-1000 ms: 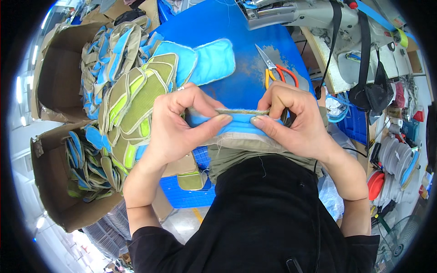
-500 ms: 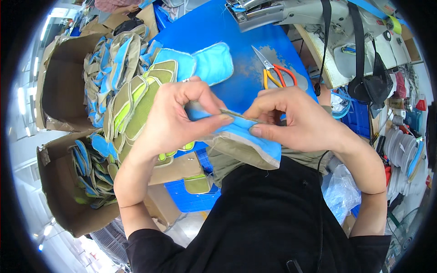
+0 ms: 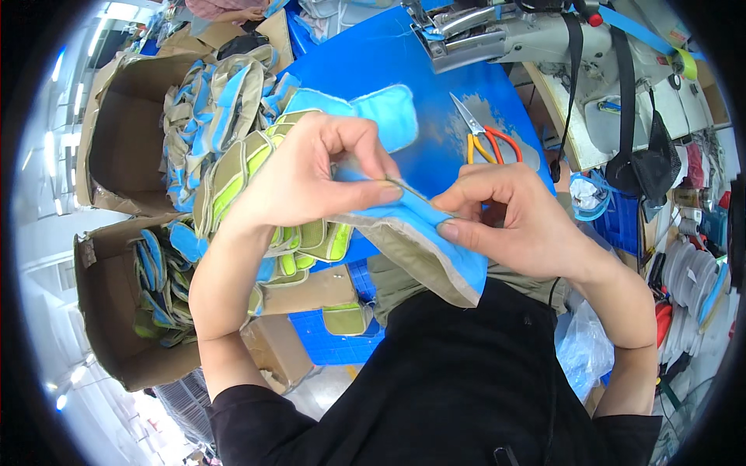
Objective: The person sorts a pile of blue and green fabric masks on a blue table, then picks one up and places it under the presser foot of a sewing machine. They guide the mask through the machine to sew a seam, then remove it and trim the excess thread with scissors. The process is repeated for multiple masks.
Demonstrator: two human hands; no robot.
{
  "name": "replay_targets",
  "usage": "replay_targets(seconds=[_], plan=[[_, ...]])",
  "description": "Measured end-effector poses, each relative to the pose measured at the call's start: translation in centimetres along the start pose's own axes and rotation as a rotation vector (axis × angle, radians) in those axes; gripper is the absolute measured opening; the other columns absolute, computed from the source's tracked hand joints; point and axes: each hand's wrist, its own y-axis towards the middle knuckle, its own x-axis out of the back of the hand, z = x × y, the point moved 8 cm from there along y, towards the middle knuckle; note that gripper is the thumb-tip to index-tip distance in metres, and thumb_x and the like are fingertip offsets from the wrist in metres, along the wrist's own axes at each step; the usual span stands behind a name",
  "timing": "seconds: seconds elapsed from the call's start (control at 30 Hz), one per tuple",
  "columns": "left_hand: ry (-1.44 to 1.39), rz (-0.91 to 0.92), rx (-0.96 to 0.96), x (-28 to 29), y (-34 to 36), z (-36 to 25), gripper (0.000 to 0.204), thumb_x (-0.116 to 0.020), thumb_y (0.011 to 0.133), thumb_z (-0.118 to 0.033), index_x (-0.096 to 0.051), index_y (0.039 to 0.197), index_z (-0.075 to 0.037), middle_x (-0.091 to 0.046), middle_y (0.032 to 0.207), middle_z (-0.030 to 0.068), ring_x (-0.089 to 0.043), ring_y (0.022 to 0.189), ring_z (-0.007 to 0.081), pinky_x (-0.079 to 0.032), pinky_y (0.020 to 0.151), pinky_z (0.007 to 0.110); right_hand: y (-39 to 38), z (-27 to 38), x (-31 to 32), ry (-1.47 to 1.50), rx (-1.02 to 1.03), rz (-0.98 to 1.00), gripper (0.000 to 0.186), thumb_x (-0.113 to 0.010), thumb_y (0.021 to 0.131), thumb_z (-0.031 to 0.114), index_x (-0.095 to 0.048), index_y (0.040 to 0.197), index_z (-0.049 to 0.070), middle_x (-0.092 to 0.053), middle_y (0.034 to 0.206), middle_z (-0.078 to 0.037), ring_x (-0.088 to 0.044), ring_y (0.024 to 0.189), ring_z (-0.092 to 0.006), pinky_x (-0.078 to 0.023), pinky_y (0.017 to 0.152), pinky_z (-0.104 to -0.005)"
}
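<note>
Clearly, one edge of a blue and beige cloth piece (image 3: 458, 260) is pinched between the thumb and forefinger of the left hand (image 3: 318, 167), tips closed together on the fabric. Farther along, the same piece is gripped by the right hand (image 3: 513, 217), its thumb laid on the blue side and its other fingers curled behind; how tightly they are curled cannot be told. The cloth piece is held slantwise above the lap, with a corner hanging over the black shirt (image 3: 466, 380).

Just beyond the hands, a blue table (image 3: 342, 58) is seen, on which scissors (image 3: 472, 120) with orange and yellow handles are laid, blades slightly parted. Light blue pads (image 3: 392, 116) are spread there too, partly covered by the left hand. To the left, green and beige pieces (image 3: 241, 167) are heaped in overlapping layers.

Farther left, two cardboard boxes (image 3: 116, 132) are set one below the other; by the upper one, blue and beige strips (image 3: 210, 109) are bunched, and in the lower one, more cut pieces (image 3: 155, 272) are stacked. At upper right, a sewing machine (image 3: 536, 39) is partly hidden by black straps (image 3: 624, 85).
</note>
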Motion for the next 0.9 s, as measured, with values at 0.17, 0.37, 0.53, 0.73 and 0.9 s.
replay_targets(seconds=[0.17,0.37,0.53,0.73,0.9], plan=[[-0.072,0.085,0.019,0.9,2.1,0.0,0.028,-0.087,0.083,-0.003,-0.059,0.083,-0.006,-0.074,0.091,0.0074,-0.071,0.087,0.0129,-0.054,0.079,0.027,0.5,-0.9,0.1,0.221,-0.054,-0.028,0.018,-0.074,0.095,0.006,-0.078,0.111,0.000,-0.073,0.086,-0.001,-0.062,0.074,-0.0034,-0.050,0.067,-0.0239],[-0.104,0.192,0.129,3.0,5.6,0.2,0.031,-0.087,0.084,-0.002,-0.057,0.091,-0.008,-0.072,0.093,0.0022,-0.067,0.090,0.0085,-0.052,0.081,0.025,2.1,-1.1,1.2,0.449,-0.068,-0.102,0.020,-0.074,0.097,0.007,-0.076,0.114,-0.003,-0.076,0.092,-0.002,-0.066,0.079,-0.0042,-0.053,0.073,-0.0227],[-0.090,0.193,0.158,5.4,8.9,1.1,0.030,-0.088,0.085,-0.007,-0.062,0.099,-0.006,-0.073,0.097,0.0034,-0.068,0.093,0.0103,-0.053,0.085,0.026,4.1,-1.7,2.6,0.615,-0.036,-0.173,0.023,-0.074,0.097,0.008,-0.075,0.117,-0.005,-0.077,0.099,-0.005,-0.068,0.083,-0.0061,-0.055,0.077,-0.0240],[0.121,0.001,0.085,9.2,12.6,0.9,0.047,-0.090,0.083,-0.018,-0.071,0.124,-0.002,-0.074,0.117,0.0077,-0.067,0.106,0.0155,-0.054,0.090,0.032,6.7,-1.7,4.9,0.760,-0.069,-0.237,0.026,-0.074,0.097,0.008,-0.074,0.117,-0.007,-0.077,0.102,-0.009,-0.071,0.087,-0.0103,-0.057,0.078,-0.0265],[0.110,-0.068,0.000,12.8,14.2,2.9,0.050,-0.093,0.080,-0.016,-0.072,0.125,-0.007,-0.073,0.119,0.0072,-0.068,0.107,0.0209,-0.057,0.093,0.036,7.4,-1.8,5.7,0.817,-0.044,-0.324,0.027,-0.075,0.096,0.009,-0.073,0.117,-0.008,-0.077,0.106,-0.011,-0.072,0.088,-0.0125,-0.058,0.080,-0.0270]])
